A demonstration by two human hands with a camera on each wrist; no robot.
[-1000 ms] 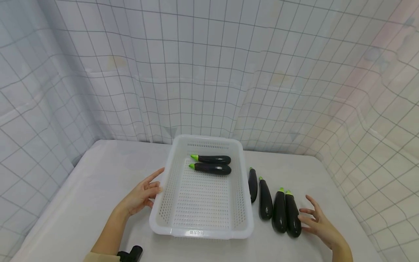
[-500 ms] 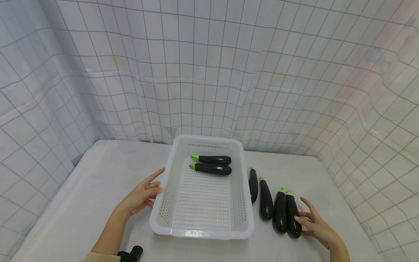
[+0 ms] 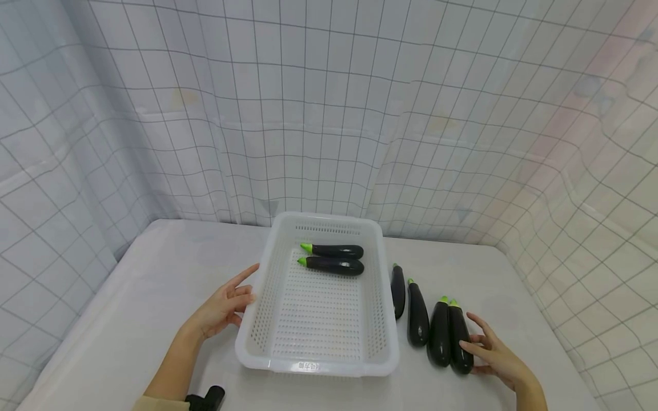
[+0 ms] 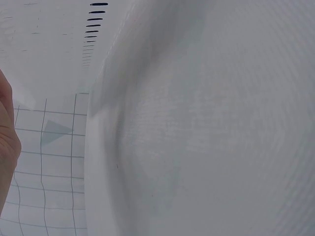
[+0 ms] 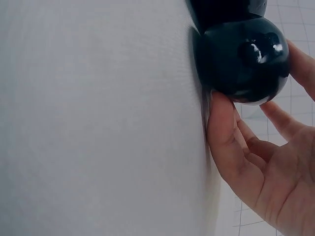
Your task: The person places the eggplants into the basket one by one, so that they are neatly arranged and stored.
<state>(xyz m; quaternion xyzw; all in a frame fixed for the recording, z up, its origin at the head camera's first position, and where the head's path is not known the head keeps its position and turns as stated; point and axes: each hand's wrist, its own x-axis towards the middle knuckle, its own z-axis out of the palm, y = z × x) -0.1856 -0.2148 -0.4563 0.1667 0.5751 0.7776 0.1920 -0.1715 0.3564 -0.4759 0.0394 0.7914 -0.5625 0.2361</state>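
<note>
In the head view my left hand (image 3: 223,308) rests against the left side of a white perforated basket (image 3: 247,342), index finger extended along its rim. Two dark eggplants with green stems, the upper eggplant (image 3: 336,251) and the lower eggplant (image 3: 331,265), lie inside it. My right hand (image 3: 496,357) touches the rightmost eggplant (image 3: 460,339) on the table, its thumb over the top and its other fingers at the right side. Close up in the right wrist view, fingertips meet the rounded end of this eggplant (image 5: 241,59). Only part of the left hand (image 4: 7,132) shows in the left wrist view.
More eggplants lie right of the basket: one by its wall (image 3: 398,291), a second eggplant (image 3: 418,314), and another eggplant (image 3: 439,334) against the touched one. A black object (image 3: 208,397) is beside the left forearm. Grid-patterned curtains (image 3: 329,114) surround the white table (image 3: 169,274).
My right hand has moved left, bringing its thumb over the rightmost eggplant. The left hand, the basket and the eggplants stay in place.
</note>
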